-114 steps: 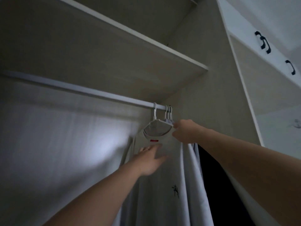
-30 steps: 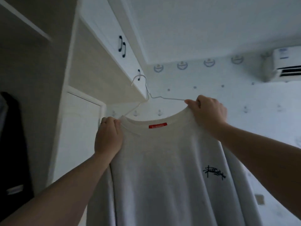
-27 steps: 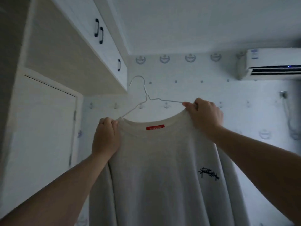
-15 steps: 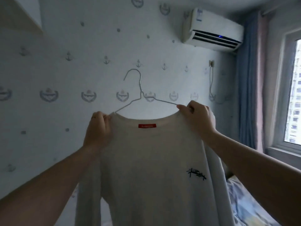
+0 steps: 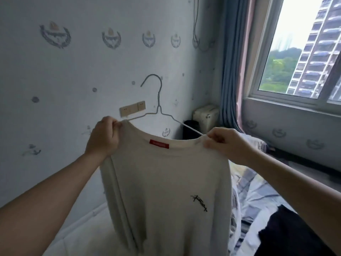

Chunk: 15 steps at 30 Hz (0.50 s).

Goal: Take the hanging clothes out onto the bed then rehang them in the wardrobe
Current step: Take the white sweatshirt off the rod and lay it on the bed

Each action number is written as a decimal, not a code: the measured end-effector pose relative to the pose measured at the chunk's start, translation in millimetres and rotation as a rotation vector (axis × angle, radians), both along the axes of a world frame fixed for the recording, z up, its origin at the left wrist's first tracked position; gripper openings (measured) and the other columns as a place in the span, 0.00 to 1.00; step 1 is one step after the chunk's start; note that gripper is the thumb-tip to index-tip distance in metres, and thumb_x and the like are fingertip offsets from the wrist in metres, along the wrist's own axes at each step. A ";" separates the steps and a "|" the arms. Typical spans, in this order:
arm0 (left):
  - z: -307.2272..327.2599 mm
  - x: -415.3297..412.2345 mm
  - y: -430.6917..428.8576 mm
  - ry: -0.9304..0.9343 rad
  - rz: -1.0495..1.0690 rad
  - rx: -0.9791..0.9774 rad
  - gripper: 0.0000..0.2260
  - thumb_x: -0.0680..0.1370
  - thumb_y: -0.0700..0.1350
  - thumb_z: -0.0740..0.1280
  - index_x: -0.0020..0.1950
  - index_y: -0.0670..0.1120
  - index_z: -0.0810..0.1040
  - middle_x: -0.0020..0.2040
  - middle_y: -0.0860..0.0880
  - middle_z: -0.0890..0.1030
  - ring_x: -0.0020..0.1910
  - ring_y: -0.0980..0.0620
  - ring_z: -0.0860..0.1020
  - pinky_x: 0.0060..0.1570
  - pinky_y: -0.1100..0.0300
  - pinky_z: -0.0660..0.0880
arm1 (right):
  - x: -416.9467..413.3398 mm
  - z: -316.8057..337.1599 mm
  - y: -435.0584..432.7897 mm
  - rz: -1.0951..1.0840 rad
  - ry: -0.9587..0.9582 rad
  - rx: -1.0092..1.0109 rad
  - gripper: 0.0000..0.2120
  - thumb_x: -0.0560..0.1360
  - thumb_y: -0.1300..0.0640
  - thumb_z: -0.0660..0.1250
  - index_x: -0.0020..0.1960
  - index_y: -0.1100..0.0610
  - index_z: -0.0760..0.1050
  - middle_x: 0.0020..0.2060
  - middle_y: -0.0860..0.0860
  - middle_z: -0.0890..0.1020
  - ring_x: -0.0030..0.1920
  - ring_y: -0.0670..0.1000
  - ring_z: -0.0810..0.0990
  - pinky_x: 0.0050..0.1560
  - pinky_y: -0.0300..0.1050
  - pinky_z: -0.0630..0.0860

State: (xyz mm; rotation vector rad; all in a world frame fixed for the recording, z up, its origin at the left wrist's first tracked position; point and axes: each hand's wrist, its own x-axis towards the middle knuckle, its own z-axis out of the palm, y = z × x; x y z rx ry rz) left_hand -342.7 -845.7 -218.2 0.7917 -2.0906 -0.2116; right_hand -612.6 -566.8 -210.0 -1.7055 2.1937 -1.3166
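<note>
1. Far left: wall point(image 5: 55, 80) papered with repeating crest motifs. No wording legible on them.
2. Left hand point(image 5: 103, 139): fingers curled tight, pinching the left shoulder of the white shirt point(image 5: 166, 191).
3. Double socket plate point(image 5: 132, 109) on the wall behind, seen just above that hand.
4. Wire hanger point(image 5: 158, 100): hook upright and on no rail, both arms running down into the shirt's neckline.
5. Red neck label point(image 5: 159, 144) inside the collar. Lettering too blurred to read.
6. Black scrawled print point(image 5: 200, 202) on the chest, right of centre. Unreadable.
7. Right hand point(image 5: 227, 145): thumb and curled fingers pinch the right collar edge where the hanger wire enters.
8. Shirt held up in the air between the hands, hanging straight down.
9. Curtain point(image 5: 230, 71) bunched in the corner behind the right hand.
10. Bed point(image 5: 258, 191) with patterned cover, below and right of the shirt. Open cover lies between the shirt's right edge and a dark garment point(image 5: 287, 231) at lower right.
11. Window point(image 5: 304, 52) far right, above the bed.
</note>
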 end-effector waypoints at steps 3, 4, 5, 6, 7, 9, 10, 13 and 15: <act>-19.8 -27.5 -28.5 -0.078 -0.028 0.018 0.08 0.83 0.43 0.60 0.50 0.40 0.74 0.47 0.38 0.78 0.46 0.38 0.76 0.44 0.48 0.73 | -14.2 -30.6 -12.0 0.010 -0.037 0.073 0.04 0.68 0.44 0.71 0.42 0.38 0.78 0.32 0.46 0.75 0.34 0.45 0.71 0.37 0.47 0.72; -24.2 -37.3 -35.4 -0.096 -0.034 0.014 0.08 0.83 0.44 0.60 0.51 0.40 0.75 0.48 0.37 0.78 0.47 0.37 0.76 0.44 0.46 0.73 | -19.2 -38.1 -14.7 0.012 -0.030 0.084 0.06 0.70 0.48 0.72 0.42 0.37 0.77 0.32 0.44 0.74 0.34 0.44 0.70 0.38 0.46 0.71; -29.0 -48.6 -42.3 -0.112 -0.039 0.010 0.09 0.83 0.44 0.60 0.51 0.39 0.75 0.48 0.36 0.78 0.47 0.37 0.76 0.45 0.46 0.73 | -25.6 -46.2 -18.3 0.006 -0.035 0.098 0.09 0.72 0.52 0.73 0.42 0.37 0.77 0.33 0.43 0.75 0.35 0.44 0.71 0.40 0.47 0.71; -33.8 -61.1 -49.2 -0.127 -0.045 0.002 0.09 0.83 0.44 0.60 0.51 0.39 0.75 0.49 0.36 0.78 0.47 0.36 0.76 0.46 0.45 0.73 | -33.0 -54.2 -22.1 -0.015 -0.049 0.118 0.11 0.73 0.54 0.73 0.41 0.38 0.77 0.34 0.44 0.76 0.35 0.46 0.72 0.41 0.49 0.72; -38.8 -74.2 -56.4 -0.142 -0.051 -0.010 0.09 0.83 0.44 0.60 0.51 0.39 0.75 0.49 0.36 0.78 0.48 0.35 0.76 0.47 0.45 0.73 | -41.2 -62.1 -26.1 -0.041 -0.063 0.141 0.11 0.74 0.55 0.73 0.41 0.38 0.77 0.35 0.47 0.77 0.36 0.50 0.74 0.43 0.53 0.74; -50.2 -103.8 -71.6 -0.171 -0.063 -0.023 0.09 0.83 0.43 0.60 0.51 0.38 0.75 0.50 0.35 0.78 0.48 0.34 0.76 0.47 0.45 0.71 | -59.4 -77.0 -34.4 -0.091 -0.082 0.188 0.08 0.74 0.53 0.72 0.42 0.41 0.77 0.38 0.52 0.80 0.40 0.59 0.78 0.47 0.59 0.76; -55.3 -119.7 -79.0 -0.185 -0.068 -0.020 0.09 0.83 0.43 0.60 0.51 0.38 0.75 0.50 0.36 0.78 0.49 0.34 0.76 0.47 0.45 0.70 | -69.2 -83.2 -38.2 -0.115 -0.082 0.201 0.06 0.74 0.53 0.72 0.43 0.42 0.77 0.38 0.52 0.80 0.42 0.60 0.79 0.48 0.61 0.77; -68.0 -173.7 -101.6 -0.212 -0.100 -0.012 0.09 0.83 0.44 0.61 0.51 0.39 0.75 0.51 0.37 0.78 0.50 0.35 0.76 0.48 0.46 0.69 | -103.9 -97.4 -50.4 -0.166 -0.082 0.215 0.03 0.74 0.53 0.71 0.46 0.47 0.78 0.39 0.53 0.81 0.43 0.60 0.79 0.49 0.61 0.77; -76.3 -213.1 -114.4 -0.232 -0.124 0.002 0.09 0.83 0.45 0.61 0.52 0.40 0.75 0.51 0.38 0.78 0.51 0.35 0.76 0.48 0.46 0.69 | -130.8 -103.1 -58.2 -0.198 -0.100 0.231 0.04 0.75 0.54 0.71 0.45 0.47 0.78 0.39 0.52 0.80 0.42 0.59 0.79 0.48 0.57 0.77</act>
